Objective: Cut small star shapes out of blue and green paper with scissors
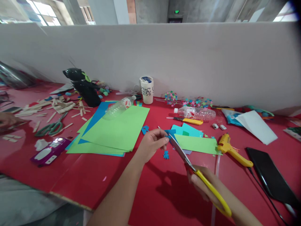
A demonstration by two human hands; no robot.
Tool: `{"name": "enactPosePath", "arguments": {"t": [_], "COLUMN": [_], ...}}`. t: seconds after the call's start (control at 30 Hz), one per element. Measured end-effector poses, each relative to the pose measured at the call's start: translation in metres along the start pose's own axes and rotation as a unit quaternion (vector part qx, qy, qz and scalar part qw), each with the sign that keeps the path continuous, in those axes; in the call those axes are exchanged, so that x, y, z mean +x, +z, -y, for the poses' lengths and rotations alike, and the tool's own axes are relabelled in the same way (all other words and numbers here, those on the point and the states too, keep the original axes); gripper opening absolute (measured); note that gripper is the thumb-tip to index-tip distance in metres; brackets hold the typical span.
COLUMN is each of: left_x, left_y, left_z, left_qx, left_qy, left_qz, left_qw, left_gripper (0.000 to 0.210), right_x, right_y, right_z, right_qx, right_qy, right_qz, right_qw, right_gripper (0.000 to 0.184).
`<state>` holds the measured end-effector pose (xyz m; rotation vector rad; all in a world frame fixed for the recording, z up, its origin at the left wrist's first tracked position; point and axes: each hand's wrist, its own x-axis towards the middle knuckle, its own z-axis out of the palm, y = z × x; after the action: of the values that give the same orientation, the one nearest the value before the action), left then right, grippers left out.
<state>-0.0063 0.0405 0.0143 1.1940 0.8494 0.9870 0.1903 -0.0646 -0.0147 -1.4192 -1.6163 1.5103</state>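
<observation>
My left hand (154, 143) pinches a small piece of blue paper (171, 132) between thumb and fingers above the red table. In my right hand (199, 183) is a pair of scissors (182, 153) with yellow handles, its blade tips at the blue paper by my left fingertips. Small blue paper cutouts (166, 154) lie below, and more blue cutouts (145, 129) rest left of my left hand. Behind the blades are a light green paper strip (197, 143) and turquoise paper (188, 129).
Green sheets (115, 128) with a plastic bottle (119, 106) lie left. A yellow glue gun (235, 152) and black phone (270, 174) are at right. A yellow utility knife (191, 121), cup (147, 90) and second bottle (197, 113) sit behind. Another person's hand (9, 121) is far left.
</observation>
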Motion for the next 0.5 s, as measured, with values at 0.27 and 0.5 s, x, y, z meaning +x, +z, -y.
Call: {"name": "enactPosePath", "arguments": {"t": [0.27,0.5], "left_x": [0.000,0.000], "left_y": [-0.007,-0.007], "left_z": [-0.003,-0.003], "left_qx": [0.019,0.026], "left_qy": [-0.027,-0.036], "left_qz": [0.027,0.022], "left_qw": [0.999,0.999], "left_gripper": [0.010,0.009], "right_x": [-0.005,-0.002], "right_y": [-0.012,-0.018], "right_z": [0.010,0.005], "right_qx": [-0.059,-0.084], "right_qy": [0.011,0.010], "right_qz": [-0.012,0.007], "right_qw": [0.998,0.996], "right_gripper": [0.053,0.054]}}
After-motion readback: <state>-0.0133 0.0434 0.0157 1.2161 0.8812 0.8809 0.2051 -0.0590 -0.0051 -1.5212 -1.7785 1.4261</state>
